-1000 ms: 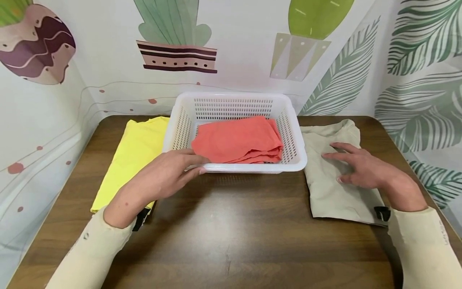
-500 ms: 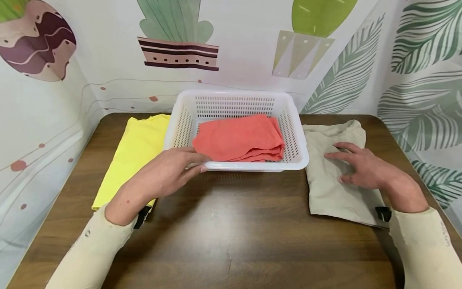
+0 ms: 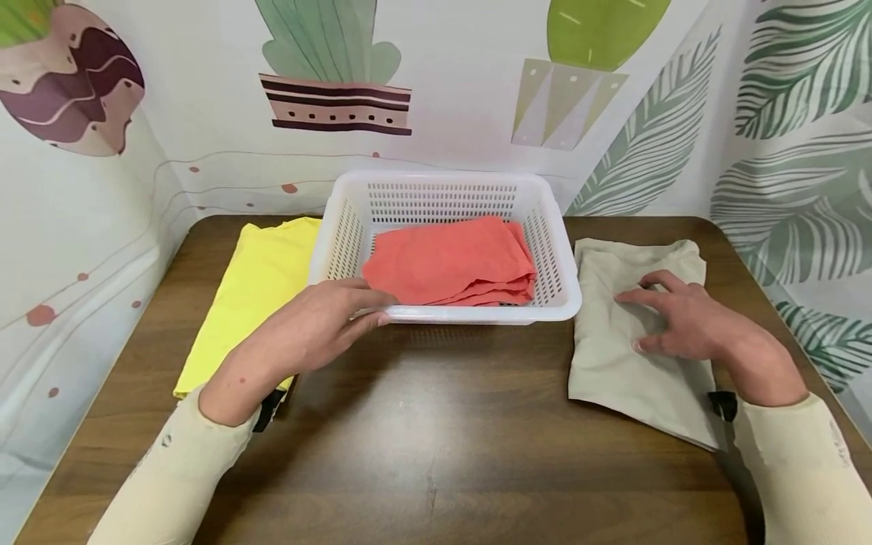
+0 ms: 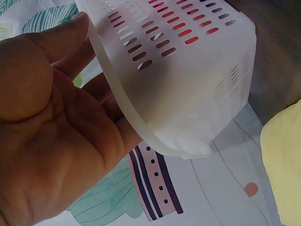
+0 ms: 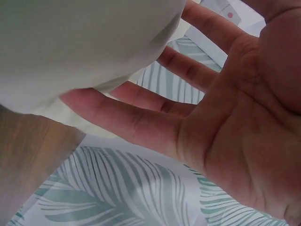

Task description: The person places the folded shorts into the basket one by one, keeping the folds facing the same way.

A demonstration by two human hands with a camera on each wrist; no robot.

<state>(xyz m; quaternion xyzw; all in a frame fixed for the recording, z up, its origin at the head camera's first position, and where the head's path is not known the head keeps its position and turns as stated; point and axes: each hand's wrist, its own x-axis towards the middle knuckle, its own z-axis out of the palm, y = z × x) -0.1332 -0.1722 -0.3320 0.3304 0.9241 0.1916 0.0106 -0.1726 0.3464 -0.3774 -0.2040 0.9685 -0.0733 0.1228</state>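
A white perforated plastic basket (image 3: 439,312) stands at the back middle of the table, with a folded red cloth (image 3: 446,261) inside. My left hand (image 3: 313,322) holds its front rim near the left corner; in the left wrist view the thumb lies along the rim and the other fingers are on its far side. To the right, my right hand (image 3: 695,322) rests on a folded grey-beige cloth (image 3: 613,371) with its fingers spread. In the right wrist view the fingertips touch this cloth (image 5: 84,42), which partly hides them.
A folded yellow cloth (image 3: 252,303) lies left of the basket, partly under my left forearm. The brown wooden table (image 3: 429,439) backs onto a white wall covering (image 3: 463,91) printed with cacti and leaves.
The grey-beige cloth has turned slightly on the table, its front edge now more slanted and its back edge shifted right. My right hand has moved slightly with it. The left hand keeps its place.
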